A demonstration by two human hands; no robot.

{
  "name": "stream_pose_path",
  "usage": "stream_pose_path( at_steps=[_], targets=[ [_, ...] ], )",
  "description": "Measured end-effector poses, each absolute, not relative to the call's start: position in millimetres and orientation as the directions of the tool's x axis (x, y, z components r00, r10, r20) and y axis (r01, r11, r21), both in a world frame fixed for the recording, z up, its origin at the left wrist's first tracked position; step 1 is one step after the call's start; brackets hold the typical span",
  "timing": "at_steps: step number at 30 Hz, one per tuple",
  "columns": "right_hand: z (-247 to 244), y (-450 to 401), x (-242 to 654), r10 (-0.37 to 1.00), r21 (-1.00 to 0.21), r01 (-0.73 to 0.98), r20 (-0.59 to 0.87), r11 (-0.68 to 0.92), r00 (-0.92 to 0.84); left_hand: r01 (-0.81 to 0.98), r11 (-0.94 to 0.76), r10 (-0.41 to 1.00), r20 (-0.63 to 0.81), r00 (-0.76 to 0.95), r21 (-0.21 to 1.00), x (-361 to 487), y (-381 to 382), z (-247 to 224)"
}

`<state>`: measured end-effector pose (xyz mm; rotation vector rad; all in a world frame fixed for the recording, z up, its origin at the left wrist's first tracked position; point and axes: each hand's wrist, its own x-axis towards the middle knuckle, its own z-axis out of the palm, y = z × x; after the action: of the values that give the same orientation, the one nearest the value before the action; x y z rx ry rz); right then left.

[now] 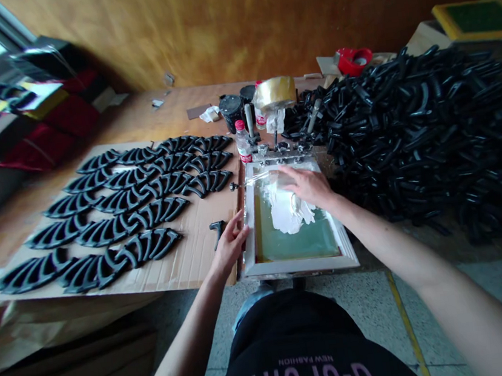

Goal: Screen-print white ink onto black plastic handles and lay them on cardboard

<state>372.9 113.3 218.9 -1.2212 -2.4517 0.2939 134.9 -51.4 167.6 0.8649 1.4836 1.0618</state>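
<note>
A framed screen (266, 258) with a green mesh lies flat before me, white paste (288, 214) spread over its upper middle. Above the paste, my right hand (308, 187) is closed on a clear flat blade (261, 177) near the frame's top. My left hand (232, 239) is at the frame's left edge, its fingers apart, beside a single black curved part (217, 232) on the cardboard (198, 243). Whether it touches that part is unclear. Rows of black curved parts (113, 223) cover the cardboard to the left.
A large heap of black parts (408, 126) lies on the right. Behind the frame stand a red-capped bottle (243, 143), a dark tub (231, 110) and a tape roll (274, 92). A red tape dispenser (354, 60) sits at the back right.
</note>
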Motion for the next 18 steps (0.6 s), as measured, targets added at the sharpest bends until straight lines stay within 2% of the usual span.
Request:
stream_pose_path(
  at_steps=[3, 5, 7, 9, 11, 12, 14, 15, 17, 18],
  targets=[
    [247.7, 155.3, 403.4, 0.904, -0.390, 0.819, 0.253, 0.421, -0.344, -0.104, 0.252, 0.938, -0.270, -0.219, 0.962, 137.1, -41.7, 211.1],
    [250.3, 167.7, 434.6, 0.949, -0.434, 0.859, 0.268, 0.270, -0.163, -0.158, 0.118, 0.953, -0.157, -0.261, 0.980, 140.7, -26.0, 239.1],
    [235.4, 163.9, 457.7, 0.983, -0.441, 0.889, 0.178, 0.125, -0.049, -0.181, -0.043, 0.951, -0.015, -0.309, 0.983, 144.1, -3.8, 264.1],
    [206.4, 145.4, 462.8, 0.995, -0.416, 0.905, 0.013, 0.092, -0.095, -0.184, -0.150, 0.937, 0.080, -0.339, 0.971, 146.3, 19.5, 282.8],
    [172.9, 118.4, 450.1, 0.954, -0.396, 0.889, -0.090, 0.230, -0.287, -0.190, -0.184, 0.927, 0.106, -0.359, 0.964, 149.0, 35.4, 290.5],
    [158.2, 104.1, 439.4, 0.922, -0.363, 0.874, -0.087, 0.324, -0.378, -0.200, -0.195, 0.918, 0.107, -0.381, 0.960, 151.7, 38.1, 288.9],
    [138.7, 77.4, 415.3, 0.888, -0.283, 0.865, -0.084, 0.414, -0.453, -0.242, -0.169, 0.906, 0.054, -0.420, 0.955, 162.8, 30.4, 273.7],
    [134.6, 65.3, 403.6, 0.897, -0.259, 0.878, -0.080, 0.403, -0.435, -0.274, -0.096, 0.919, -0.021, -0.394, 0.957, 171.5, 20.3, 261.0],
    [135.8, 42.4, 382.6, 0.936, -0.276, 0.906, -0.056, 0.320, -0.347, -0.336, 0.188, 0.938, -0.270, -0.219, 0.923, 193.6, -7.8, 230.0],
    [139.3, 31.6, 373.7, 0.945, -0.315, 0.900, -0.021, 0.302, -0.325, -0.346, 0.369, 0.905, -0.418, -0.075, 0.863, 205.1, -23.1, 214.1]
  ],
)
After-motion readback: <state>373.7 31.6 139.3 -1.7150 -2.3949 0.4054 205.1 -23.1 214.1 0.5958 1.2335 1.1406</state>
